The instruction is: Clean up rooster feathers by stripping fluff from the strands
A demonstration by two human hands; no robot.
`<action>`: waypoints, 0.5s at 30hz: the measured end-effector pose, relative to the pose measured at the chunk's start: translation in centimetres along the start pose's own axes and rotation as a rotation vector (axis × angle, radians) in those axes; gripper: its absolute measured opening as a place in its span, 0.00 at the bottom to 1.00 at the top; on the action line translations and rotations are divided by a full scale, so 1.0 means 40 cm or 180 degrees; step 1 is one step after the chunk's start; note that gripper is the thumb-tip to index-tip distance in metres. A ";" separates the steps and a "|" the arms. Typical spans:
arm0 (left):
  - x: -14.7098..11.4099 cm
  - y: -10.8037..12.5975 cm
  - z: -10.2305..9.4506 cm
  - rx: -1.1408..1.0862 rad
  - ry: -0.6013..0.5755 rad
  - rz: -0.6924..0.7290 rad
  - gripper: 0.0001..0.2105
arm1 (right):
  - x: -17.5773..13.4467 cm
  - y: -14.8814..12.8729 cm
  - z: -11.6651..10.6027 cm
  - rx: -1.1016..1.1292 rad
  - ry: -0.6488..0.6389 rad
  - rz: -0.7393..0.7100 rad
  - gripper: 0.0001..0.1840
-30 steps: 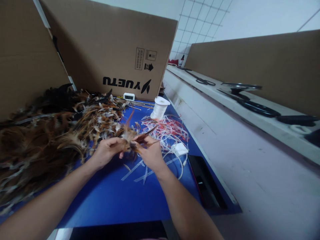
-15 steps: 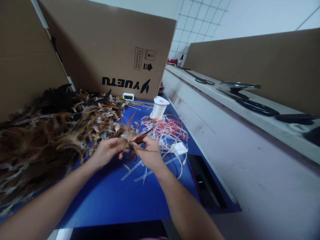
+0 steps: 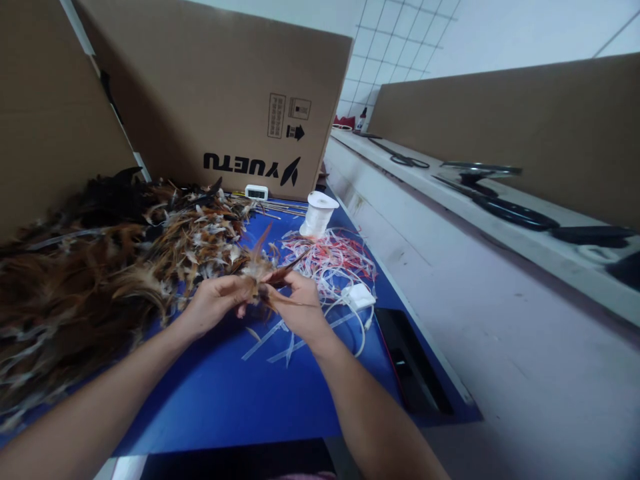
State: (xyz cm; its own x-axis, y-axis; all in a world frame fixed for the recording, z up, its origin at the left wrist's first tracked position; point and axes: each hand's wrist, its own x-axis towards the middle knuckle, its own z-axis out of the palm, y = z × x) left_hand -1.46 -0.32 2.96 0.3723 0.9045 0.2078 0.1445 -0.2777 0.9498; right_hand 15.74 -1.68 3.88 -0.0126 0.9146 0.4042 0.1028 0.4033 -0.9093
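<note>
Over the blue table, my left hand (image 3: 217, 303) is closed on the left side of a small bunch of brown and pale feathers (image 3: 259, 267). My right hand (image 3: 299, 303) pinches the same bunch from the right, fingertips close to those of the left. Longer dark brown feathers stick out above and to the right of the fingers, and a thin one lies across the right hand. The feathers' lower ends are mostly hidden by my fingers. A large heap of loose brown, black and whitish feathers (image 3: 85, 280) spreads beside my left arm.
Beyond my right hand lie tangled red and white strips (image 3: 335, 260), with a white spool (image 3: 319, 215) behind. A white charger (image 3: 358, 295) with its cable and a dark phone (image 3: 413, 363) are at the right. Cardboard (image 3: 215, 87) stands at the back; a ledge (image 3: 530, 233) holds scissors (image 3: 407, 161).
Both hands stay in nearly the same place on the feather bunch. A thin feather now shows across the back of my right hand.
</note>
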 end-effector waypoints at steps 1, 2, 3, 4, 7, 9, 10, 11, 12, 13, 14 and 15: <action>0.000 0.001 0.000 0.0001 0.0003 -0.0008 0.13 | 0.000 0.000 0.000 0.0001 -0.0003 0.0008 0.05; 0.000 0.001 0.000 -0.0006 0.0004 -0.0013 0.13 | 0.000 0.001 -0.001 0.0009 -0.0008 0.0022 0.05; -0.001 0.002 0.001 -0.0019 0.0009 -0.0015 0.13 | 0.000 0.001 -0.001 0.0027 -0.0016 0.0043 0.05; -0.001 0.003 0.001 -0.0022 0.0016 -0.0018 0.13 | 0.000 0.000 -0.001 0.0060 -0.0018 0.0066 0.05; -0.001 0.005 0.000 -0.0006 0.0020 0.0009 0.13 | 0.001 0.000 -0.001 0.0187 -0.0006 0.0150 0.06; -0.001 0.006 0.000 0.0009 -0.0003 0.0038 0.13 | 0.002 0.001 -0.001 0.0248 0.0017 0.0227 0.07; -0.001 0.006 -0.001 0.0007 -0.0020 0.0059 0.13 | 0.002 0.002 -0.001 0.0267 0.0028 0.0276 0.08; 0.000 0.007 0.000 -0.0003 -0.0037 0.0078 0.13 | 0.003 0.003 0.000 0.0292 0.0046 0.0329 0.09; -0.001 0.007 0.000 -0.0012 -0.0054 0.0088 0.13 | 0.004 0.005 0.001 0.0327 0.0064 0.0380 0.10; -0.001 0.007 0.000 -0.0024 -0.0061 0.0089 0.13 | 0.006 0.006 0.002 0.0361 0.0077 0.0417 0.11; -0.001 0.008 0.001 -0.0039 -0.0063 0.0083 0.13 | 0.007 0.006 0.003 0.0397 0.0090 0.0448 0.11; -0.001 0.008 0.002 -0.0057 -0.0061 0.0069 0.13 | 0.008 0.007 0.005 0.0437 0.0101 0.0473 0.11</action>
State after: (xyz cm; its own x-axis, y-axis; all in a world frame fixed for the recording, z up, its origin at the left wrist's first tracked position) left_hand -1.35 -0.47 3.25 0.3928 0.8919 0.2241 0.1197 -0.2912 0.9491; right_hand 15.57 -1.26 3.75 0.0242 0.9638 0.2657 -0.0354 0.2664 -0.9632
